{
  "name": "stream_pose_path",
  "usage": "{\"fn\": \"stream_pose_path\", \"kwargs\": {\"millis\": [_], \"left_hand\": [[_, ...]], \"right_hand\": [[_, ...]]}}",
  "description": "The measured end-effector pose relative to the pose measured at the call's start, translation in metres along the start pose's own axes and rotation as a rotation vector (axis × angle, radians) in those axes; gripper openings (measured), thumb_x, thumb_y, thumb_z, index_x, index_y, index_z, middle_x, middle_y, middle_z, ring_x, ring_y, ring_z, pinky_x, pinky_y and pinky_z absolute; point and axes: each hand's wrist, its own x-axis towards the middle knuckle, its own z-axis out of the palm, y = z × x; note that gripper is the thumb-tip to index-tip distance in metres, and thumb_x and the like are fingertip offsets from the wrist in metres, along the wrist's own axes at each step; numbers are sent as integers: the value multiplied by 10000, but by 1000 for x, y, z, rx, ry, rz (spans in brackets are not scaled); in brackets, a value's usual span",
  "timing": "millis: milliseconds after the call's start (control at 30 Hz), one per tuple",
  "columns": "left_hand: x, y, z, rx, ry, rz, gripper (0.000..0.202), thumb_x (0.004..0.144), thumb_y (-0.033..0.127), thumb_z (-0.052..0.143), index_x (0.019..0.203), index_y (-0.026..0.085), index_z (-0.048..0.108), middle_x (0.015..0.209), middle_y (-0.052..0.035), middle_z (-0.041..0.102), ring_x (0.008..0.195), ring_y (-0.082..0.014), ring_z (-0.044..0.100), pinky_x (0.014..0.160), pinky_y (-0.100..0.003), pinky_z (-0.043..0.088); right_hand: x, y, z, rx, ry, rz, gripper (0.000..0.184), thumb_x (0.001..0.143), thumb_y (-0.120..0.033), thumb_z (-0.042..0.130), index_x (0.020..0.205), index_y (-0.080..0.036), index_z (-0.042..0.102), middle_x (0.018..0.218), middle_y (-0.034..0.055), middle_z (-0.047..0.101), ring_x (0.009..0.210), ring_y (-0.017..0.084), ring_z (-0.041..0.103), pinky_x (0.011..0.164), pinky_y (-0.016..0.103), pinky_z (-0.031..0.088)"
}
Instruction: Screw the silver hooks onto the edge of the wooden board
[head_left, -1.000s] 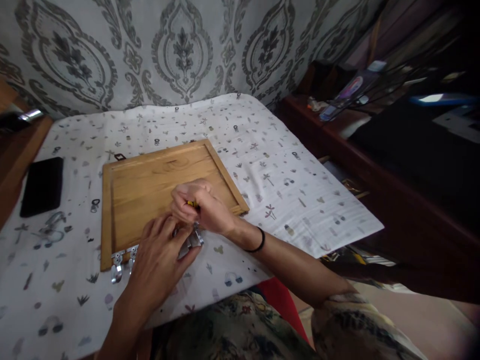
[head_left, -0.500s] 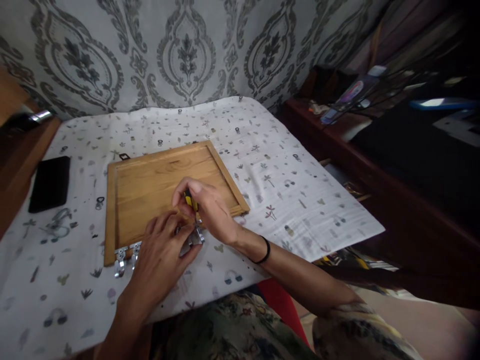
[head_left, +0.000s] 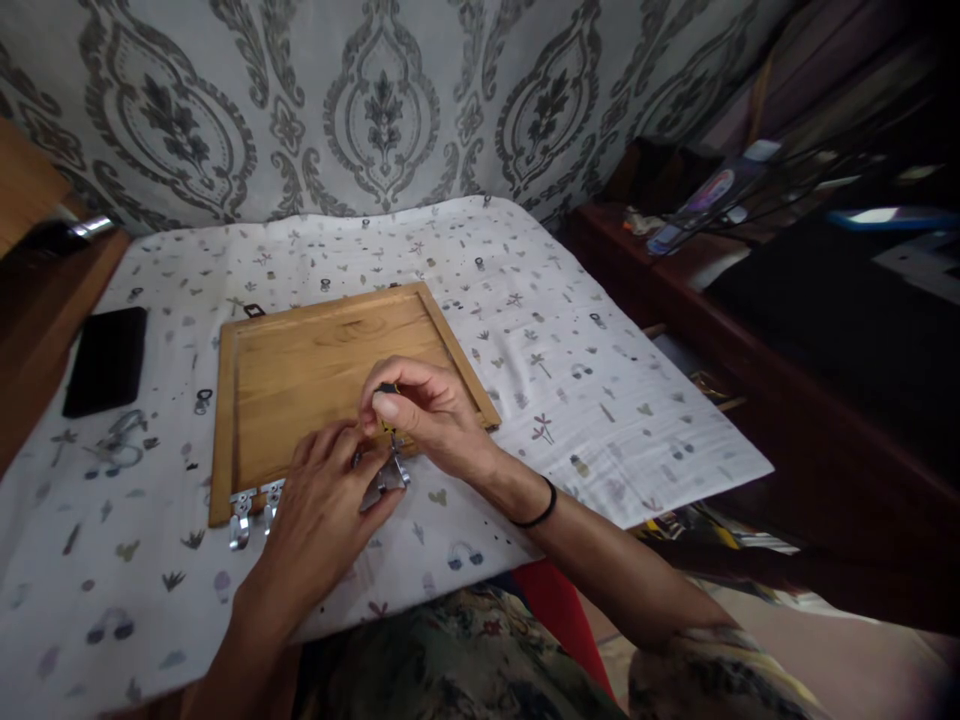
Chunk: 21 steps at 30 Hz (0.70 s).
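A wooden framed board [head_left: 315,370] lies on the patterned white cloth. Along its near edge runs a metal hook rail [head_left: 241,515], its left hooks showing and its middle covered by my left hand [head_left: 334,485]. The fingers of that hand curl around the rail's right part, pressing it against the frame. My right hand [head_left: 424,410] grips a small black and yellow screwdriver [head_left: 386,390], held upright with its tip down at the rail's right end. The exact contact of the tip is hidden by fingers.
A black phone [head_left: 106,360] rests on the cloth [head_left: 600,420] at the left. Wooden furniture [head_left: 45,290] borders the left side. On the right, a dark red cabinet [head_left: 675,265] carries a bottle [head_left: 709,200] and cables. A patterned curtain [head_left: 382,110] hangs behind.
My right hand has turned about the screwdriver, its thumb now over the black handle end. My left hand stays on the hook rail. The view has shifted slightly.
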Motion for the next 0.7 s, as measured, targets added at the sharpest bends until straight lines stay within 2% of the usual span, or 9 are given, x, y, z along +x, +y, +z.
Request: {"fn": "stream_pose_path", "kwargs": {"millis": [100, 267, 467, 700], "left_hand": [[0, 0, 0, 9, -5, -3, 244, 910, 271, 728, 1135, 175, 731, 1174, -138, 686, 1145, -362, 595, 947, -567, 538], [-1, 1, 1, -1, -6, -21, 267, 903, 298, 748, 1140, 176, 738, 1138, -142, 676, 1146, -368, 595, 961, -571, 531], [-3, 0, 2, -21, -17, -25, 298, 914, 305, 737, 1177, 165, 725, 1176, -139, 680, 1190, -372, 581, 983, -578, 521], [-4, 0, 3, -19, -21, -45, 265, 910, 307, 733, 1144, 182, 736, 1175, -131, 692, 1171, -371, 595, 972, -575, 528]], "right_hand": [[-4, -2, 3, 13, 16, -56, 342, 941, -508, 719, 860, -184, 644, 746, -19, 642, 657, 100, 600, 649, 246, 514], [-9, -12, 6, 25, 148, -215, 293, 1022, -464, 627, 896, -200, 629, 714, -34, 561, 615, 97, 517, 605, 256, 444], [-14, -2, 3, 35, 188, -191, 284, 1038, -456, 608, 897, -211, 632, 696, -42, 519, 620, 104, 472, 620, 274, 398], [-14, 7, 4, 21, 212, -178, 305, 1032, -478, 607, 882, -212, 616, 720, -35, 527, 629, 112, 473, 636, 285, 410]]}}
